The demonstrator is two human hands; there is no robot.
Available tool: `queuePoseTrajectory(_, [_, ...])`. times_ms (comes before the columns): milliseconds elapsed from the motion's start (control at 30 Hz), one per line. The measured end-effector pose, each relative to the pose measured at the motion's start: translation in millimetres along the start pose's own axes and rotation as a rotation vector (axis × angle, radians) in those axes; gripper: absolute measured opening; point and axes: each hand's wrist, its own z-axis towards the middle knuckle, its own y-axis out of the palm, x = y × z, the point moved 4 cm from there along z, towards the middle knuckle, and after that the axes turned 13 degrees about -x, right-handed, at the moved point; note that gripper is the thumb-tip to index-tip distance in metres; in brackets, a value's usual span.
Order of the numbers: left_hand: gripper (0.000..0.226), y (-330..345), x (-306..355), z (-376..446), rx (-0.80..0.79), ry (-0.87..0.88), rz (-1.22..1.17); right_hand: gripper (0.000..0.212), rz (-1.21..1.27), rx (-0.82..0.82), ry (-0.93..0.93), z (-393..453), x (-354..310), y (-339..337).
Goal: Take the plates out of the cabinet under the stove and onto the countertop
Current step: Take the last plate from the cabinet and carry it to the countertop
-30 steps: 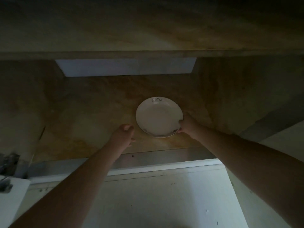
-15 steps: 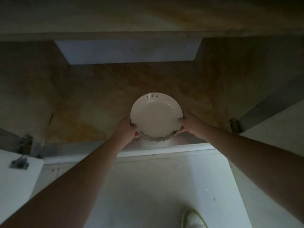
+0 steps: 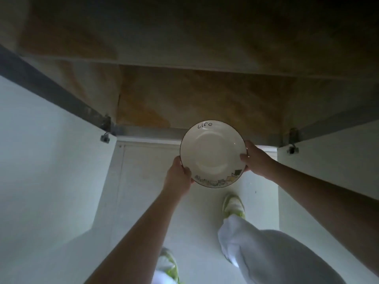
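A round white plate (image 3: 213, 153) with a dark rim, the word "life" at its far edge and a small coloured picture at its near edge is held level between both hands. My left hand (image 3: 178, 177) grips its left rim and my right hand (image 3: 256, 158) grips its right rim. The plate hangs above the front edge of the open cabinet (image 3: 205, 103), whose brownish floor lies behind it with nothing on it in view.
Two white cabinet doors stand open, the left door (image 3: 51, 160) and the right door (image 3: 328, 181), with metal hinges at their inner corners. My legs in white trousers (image 3: 256, 249) and light shoes (image 3: 233, 206) stand on the pale floor below.
Both hands have drawn the plate toward me, from the cabinet floor out past its front edge. The left hand first closed on the rim. The view has pulled back, showing doors and legs.
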Motion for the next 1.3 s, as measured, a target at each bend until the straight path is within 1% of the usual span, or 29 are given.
queuePoseTrajectory(233, [0.013, -22.1, 15.7, -119.8, 0.002, -0.107, 0.031, 0.036, -0.196, -0.001, 0.105, -121.5, -37.1, 34.3])
queuePoseTrajectory(400, [0.015, -49.7, 32.8, -212.4, -0.039, -0.176, -0.020, 0.032, -0.220, 0.016, 0.118, -213.3, -71.8, 60.0])
queuePoseTrajectory(533, [0.016, -76.4, 63.3, -284.5, -0.081, -0.129, 0.017, 0.029, -0.213, 0.075, 0.129, -297.8, -105.7, 74.5])
queuePoseTrajectory(667, [0.020, -95.7, 100.4, -365.7, -0.079, -0.058, -0.052, 0.027, -0.153, 0.135, 0.076, -385.0, -146.5, 78.8])
queuePoseTrajectory(733, [0.019, -99.6, 117.4, -405.4, -0.098, 0.003, -0.123, 0.022, -0.150, 0.180, 0.049, -431.1, -164.6, 78.0])
queuePoseTrajectory(833, [0.020, -106.3, 140.7, -466.2, -0.145, 0.066, -0.291, 0.015, -0.179, 0.226, -0.015, -494.5, -189.7, 74.7])
queuePoseTrajectory(900, [0.022, -112.8, 155.6, -501.6, -0.146, 0.106, -0.374, 0.016, -0.168, 0.217, -0.069, -529.8, -204.5, 72.7])
queuePoseTrajectory(1033, [0.020, -126.5, 199.0, -560.8, -0.076, 0.219, -0.327, 0.023, -0.086, 0.168, -0.215, -590.8, -233.0, 63.8])
queuePoseTrajectory(1133, [0.022, -129.8, 231.4, -599.1, 0.003, 0.303, -0.269, 0.026, 0.025, 0.166, -0.319, -629.0, -245.6, 54.8])
queuePoseTrajectory(1300, [0.021, -92.0, 280.9, -646.9, 0.183, 0.365, -0.205, 0.027, 0.042, 0.181, -0.405, -690.0, -238.6, 22.3])
